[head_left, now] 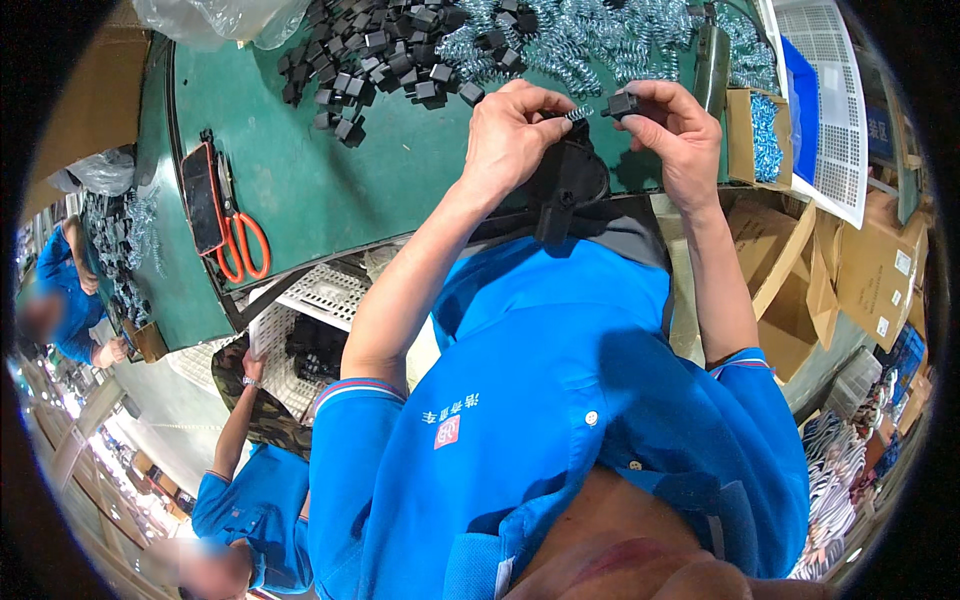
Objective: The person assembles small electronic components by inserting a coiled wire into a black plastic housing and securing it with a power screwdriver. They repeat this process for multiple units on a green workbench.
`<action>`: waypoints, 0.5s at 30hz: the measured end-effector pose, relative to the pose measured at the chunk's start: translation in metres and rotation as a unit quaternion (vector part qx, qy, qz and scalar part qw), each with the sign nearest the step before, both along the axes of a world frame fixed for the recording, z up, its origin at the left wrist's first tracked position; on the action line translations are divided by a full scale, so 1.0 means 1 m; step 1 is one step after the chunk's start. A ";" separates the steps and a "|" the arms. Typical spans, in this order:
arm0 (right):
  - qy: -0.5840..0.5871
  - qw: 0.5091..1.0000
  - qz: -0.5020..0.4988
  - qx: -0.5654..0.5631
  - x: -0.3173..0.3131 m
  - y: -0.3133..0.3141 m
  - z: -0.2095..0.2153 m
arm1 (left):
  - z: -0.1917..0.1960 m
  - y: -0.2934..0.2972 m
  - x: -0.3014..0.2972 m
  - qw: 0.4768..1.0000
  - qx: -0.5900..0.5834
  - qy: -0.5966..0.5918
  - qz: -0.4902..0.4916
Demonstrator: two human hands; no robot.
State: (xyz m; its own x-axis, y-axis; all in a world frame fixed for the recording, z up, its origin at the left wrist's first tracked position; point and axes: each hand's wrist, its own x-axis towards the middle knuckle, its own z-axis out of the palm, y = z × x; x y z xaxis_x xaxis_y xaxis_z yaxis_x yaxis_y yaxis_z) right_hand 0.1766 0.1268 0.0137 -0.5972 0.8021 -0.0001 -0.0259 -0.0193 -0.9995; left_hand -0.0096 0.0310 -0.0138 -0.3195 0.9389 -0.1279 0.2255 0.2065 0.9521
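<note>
My left hand (512, 130) pinches a small metal coil spring (578, 113) between thumb and fingers. My right hand (675, 135) grips a small black plastic block (620, 104), held just right of the spring, the two almost touching. Both hands hover over the near edge of a green table (300, 190). Beyond them lies a heap of black plastic blocks (390, 60) and a heap of shiny coil springs (590, 45).
Orange-handled scissors (243, 245) and a dark phone in a red case (202, 198) lie at the table's left. A white perforated basket (310, 300) holds black parts below. Cardboard boxes (870, 270) stand at the right. Other people in blue shirts (250, 500) work at the left.
</note>
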 end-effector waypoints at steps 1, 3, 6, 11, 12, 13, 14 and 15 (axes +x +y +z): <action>0.007 1.000 -0.003 -0.002 -0.002 -0.003 0.000 | 0.000 0.000 0.000 1.000 0.008 0.002 -0.002; 0.007 1.000 0.001 -0.003 -0.005 -0.004 0.001 | 0.002 0.000 0.001 1.000 -0.005 0.002 -0.003; -0.034 0.999 0.026 0.021 -0.007 -0.002 -0.004 | 0.002 0.000 0.001 1.000 -0.003 0.005 -0.006; -0.087 0.978 0.040 0.183 -0.017 -0.006 -0.005 | 0.003 -0.001 0.001 0.999 -0.034 0.000 -0.020; -0.093 0.977 0.035 0.189 -0.018 -0.008 -0.003 | 0.002 -0.005 0.004 1.000 -0.017 -0.021 -0.010; -0.100 0.975 0.031 0.195 -0.019 -0.009 -0.003 | 0.002 -0.008 0.007 0.999 0.000 -0.041 0.001; -0.103 0.973 0.029 0.202 -0.019 -0.009 -0.005 | 0.007 -0.015 0.006 0.999 0.005 -0.036 -0.018; -0.108 0.972 0.026 0.209 -0.020 -0.010 -0.006 | 0.015 -0.021 0.005 0.999 -0.024 0.013 -0.028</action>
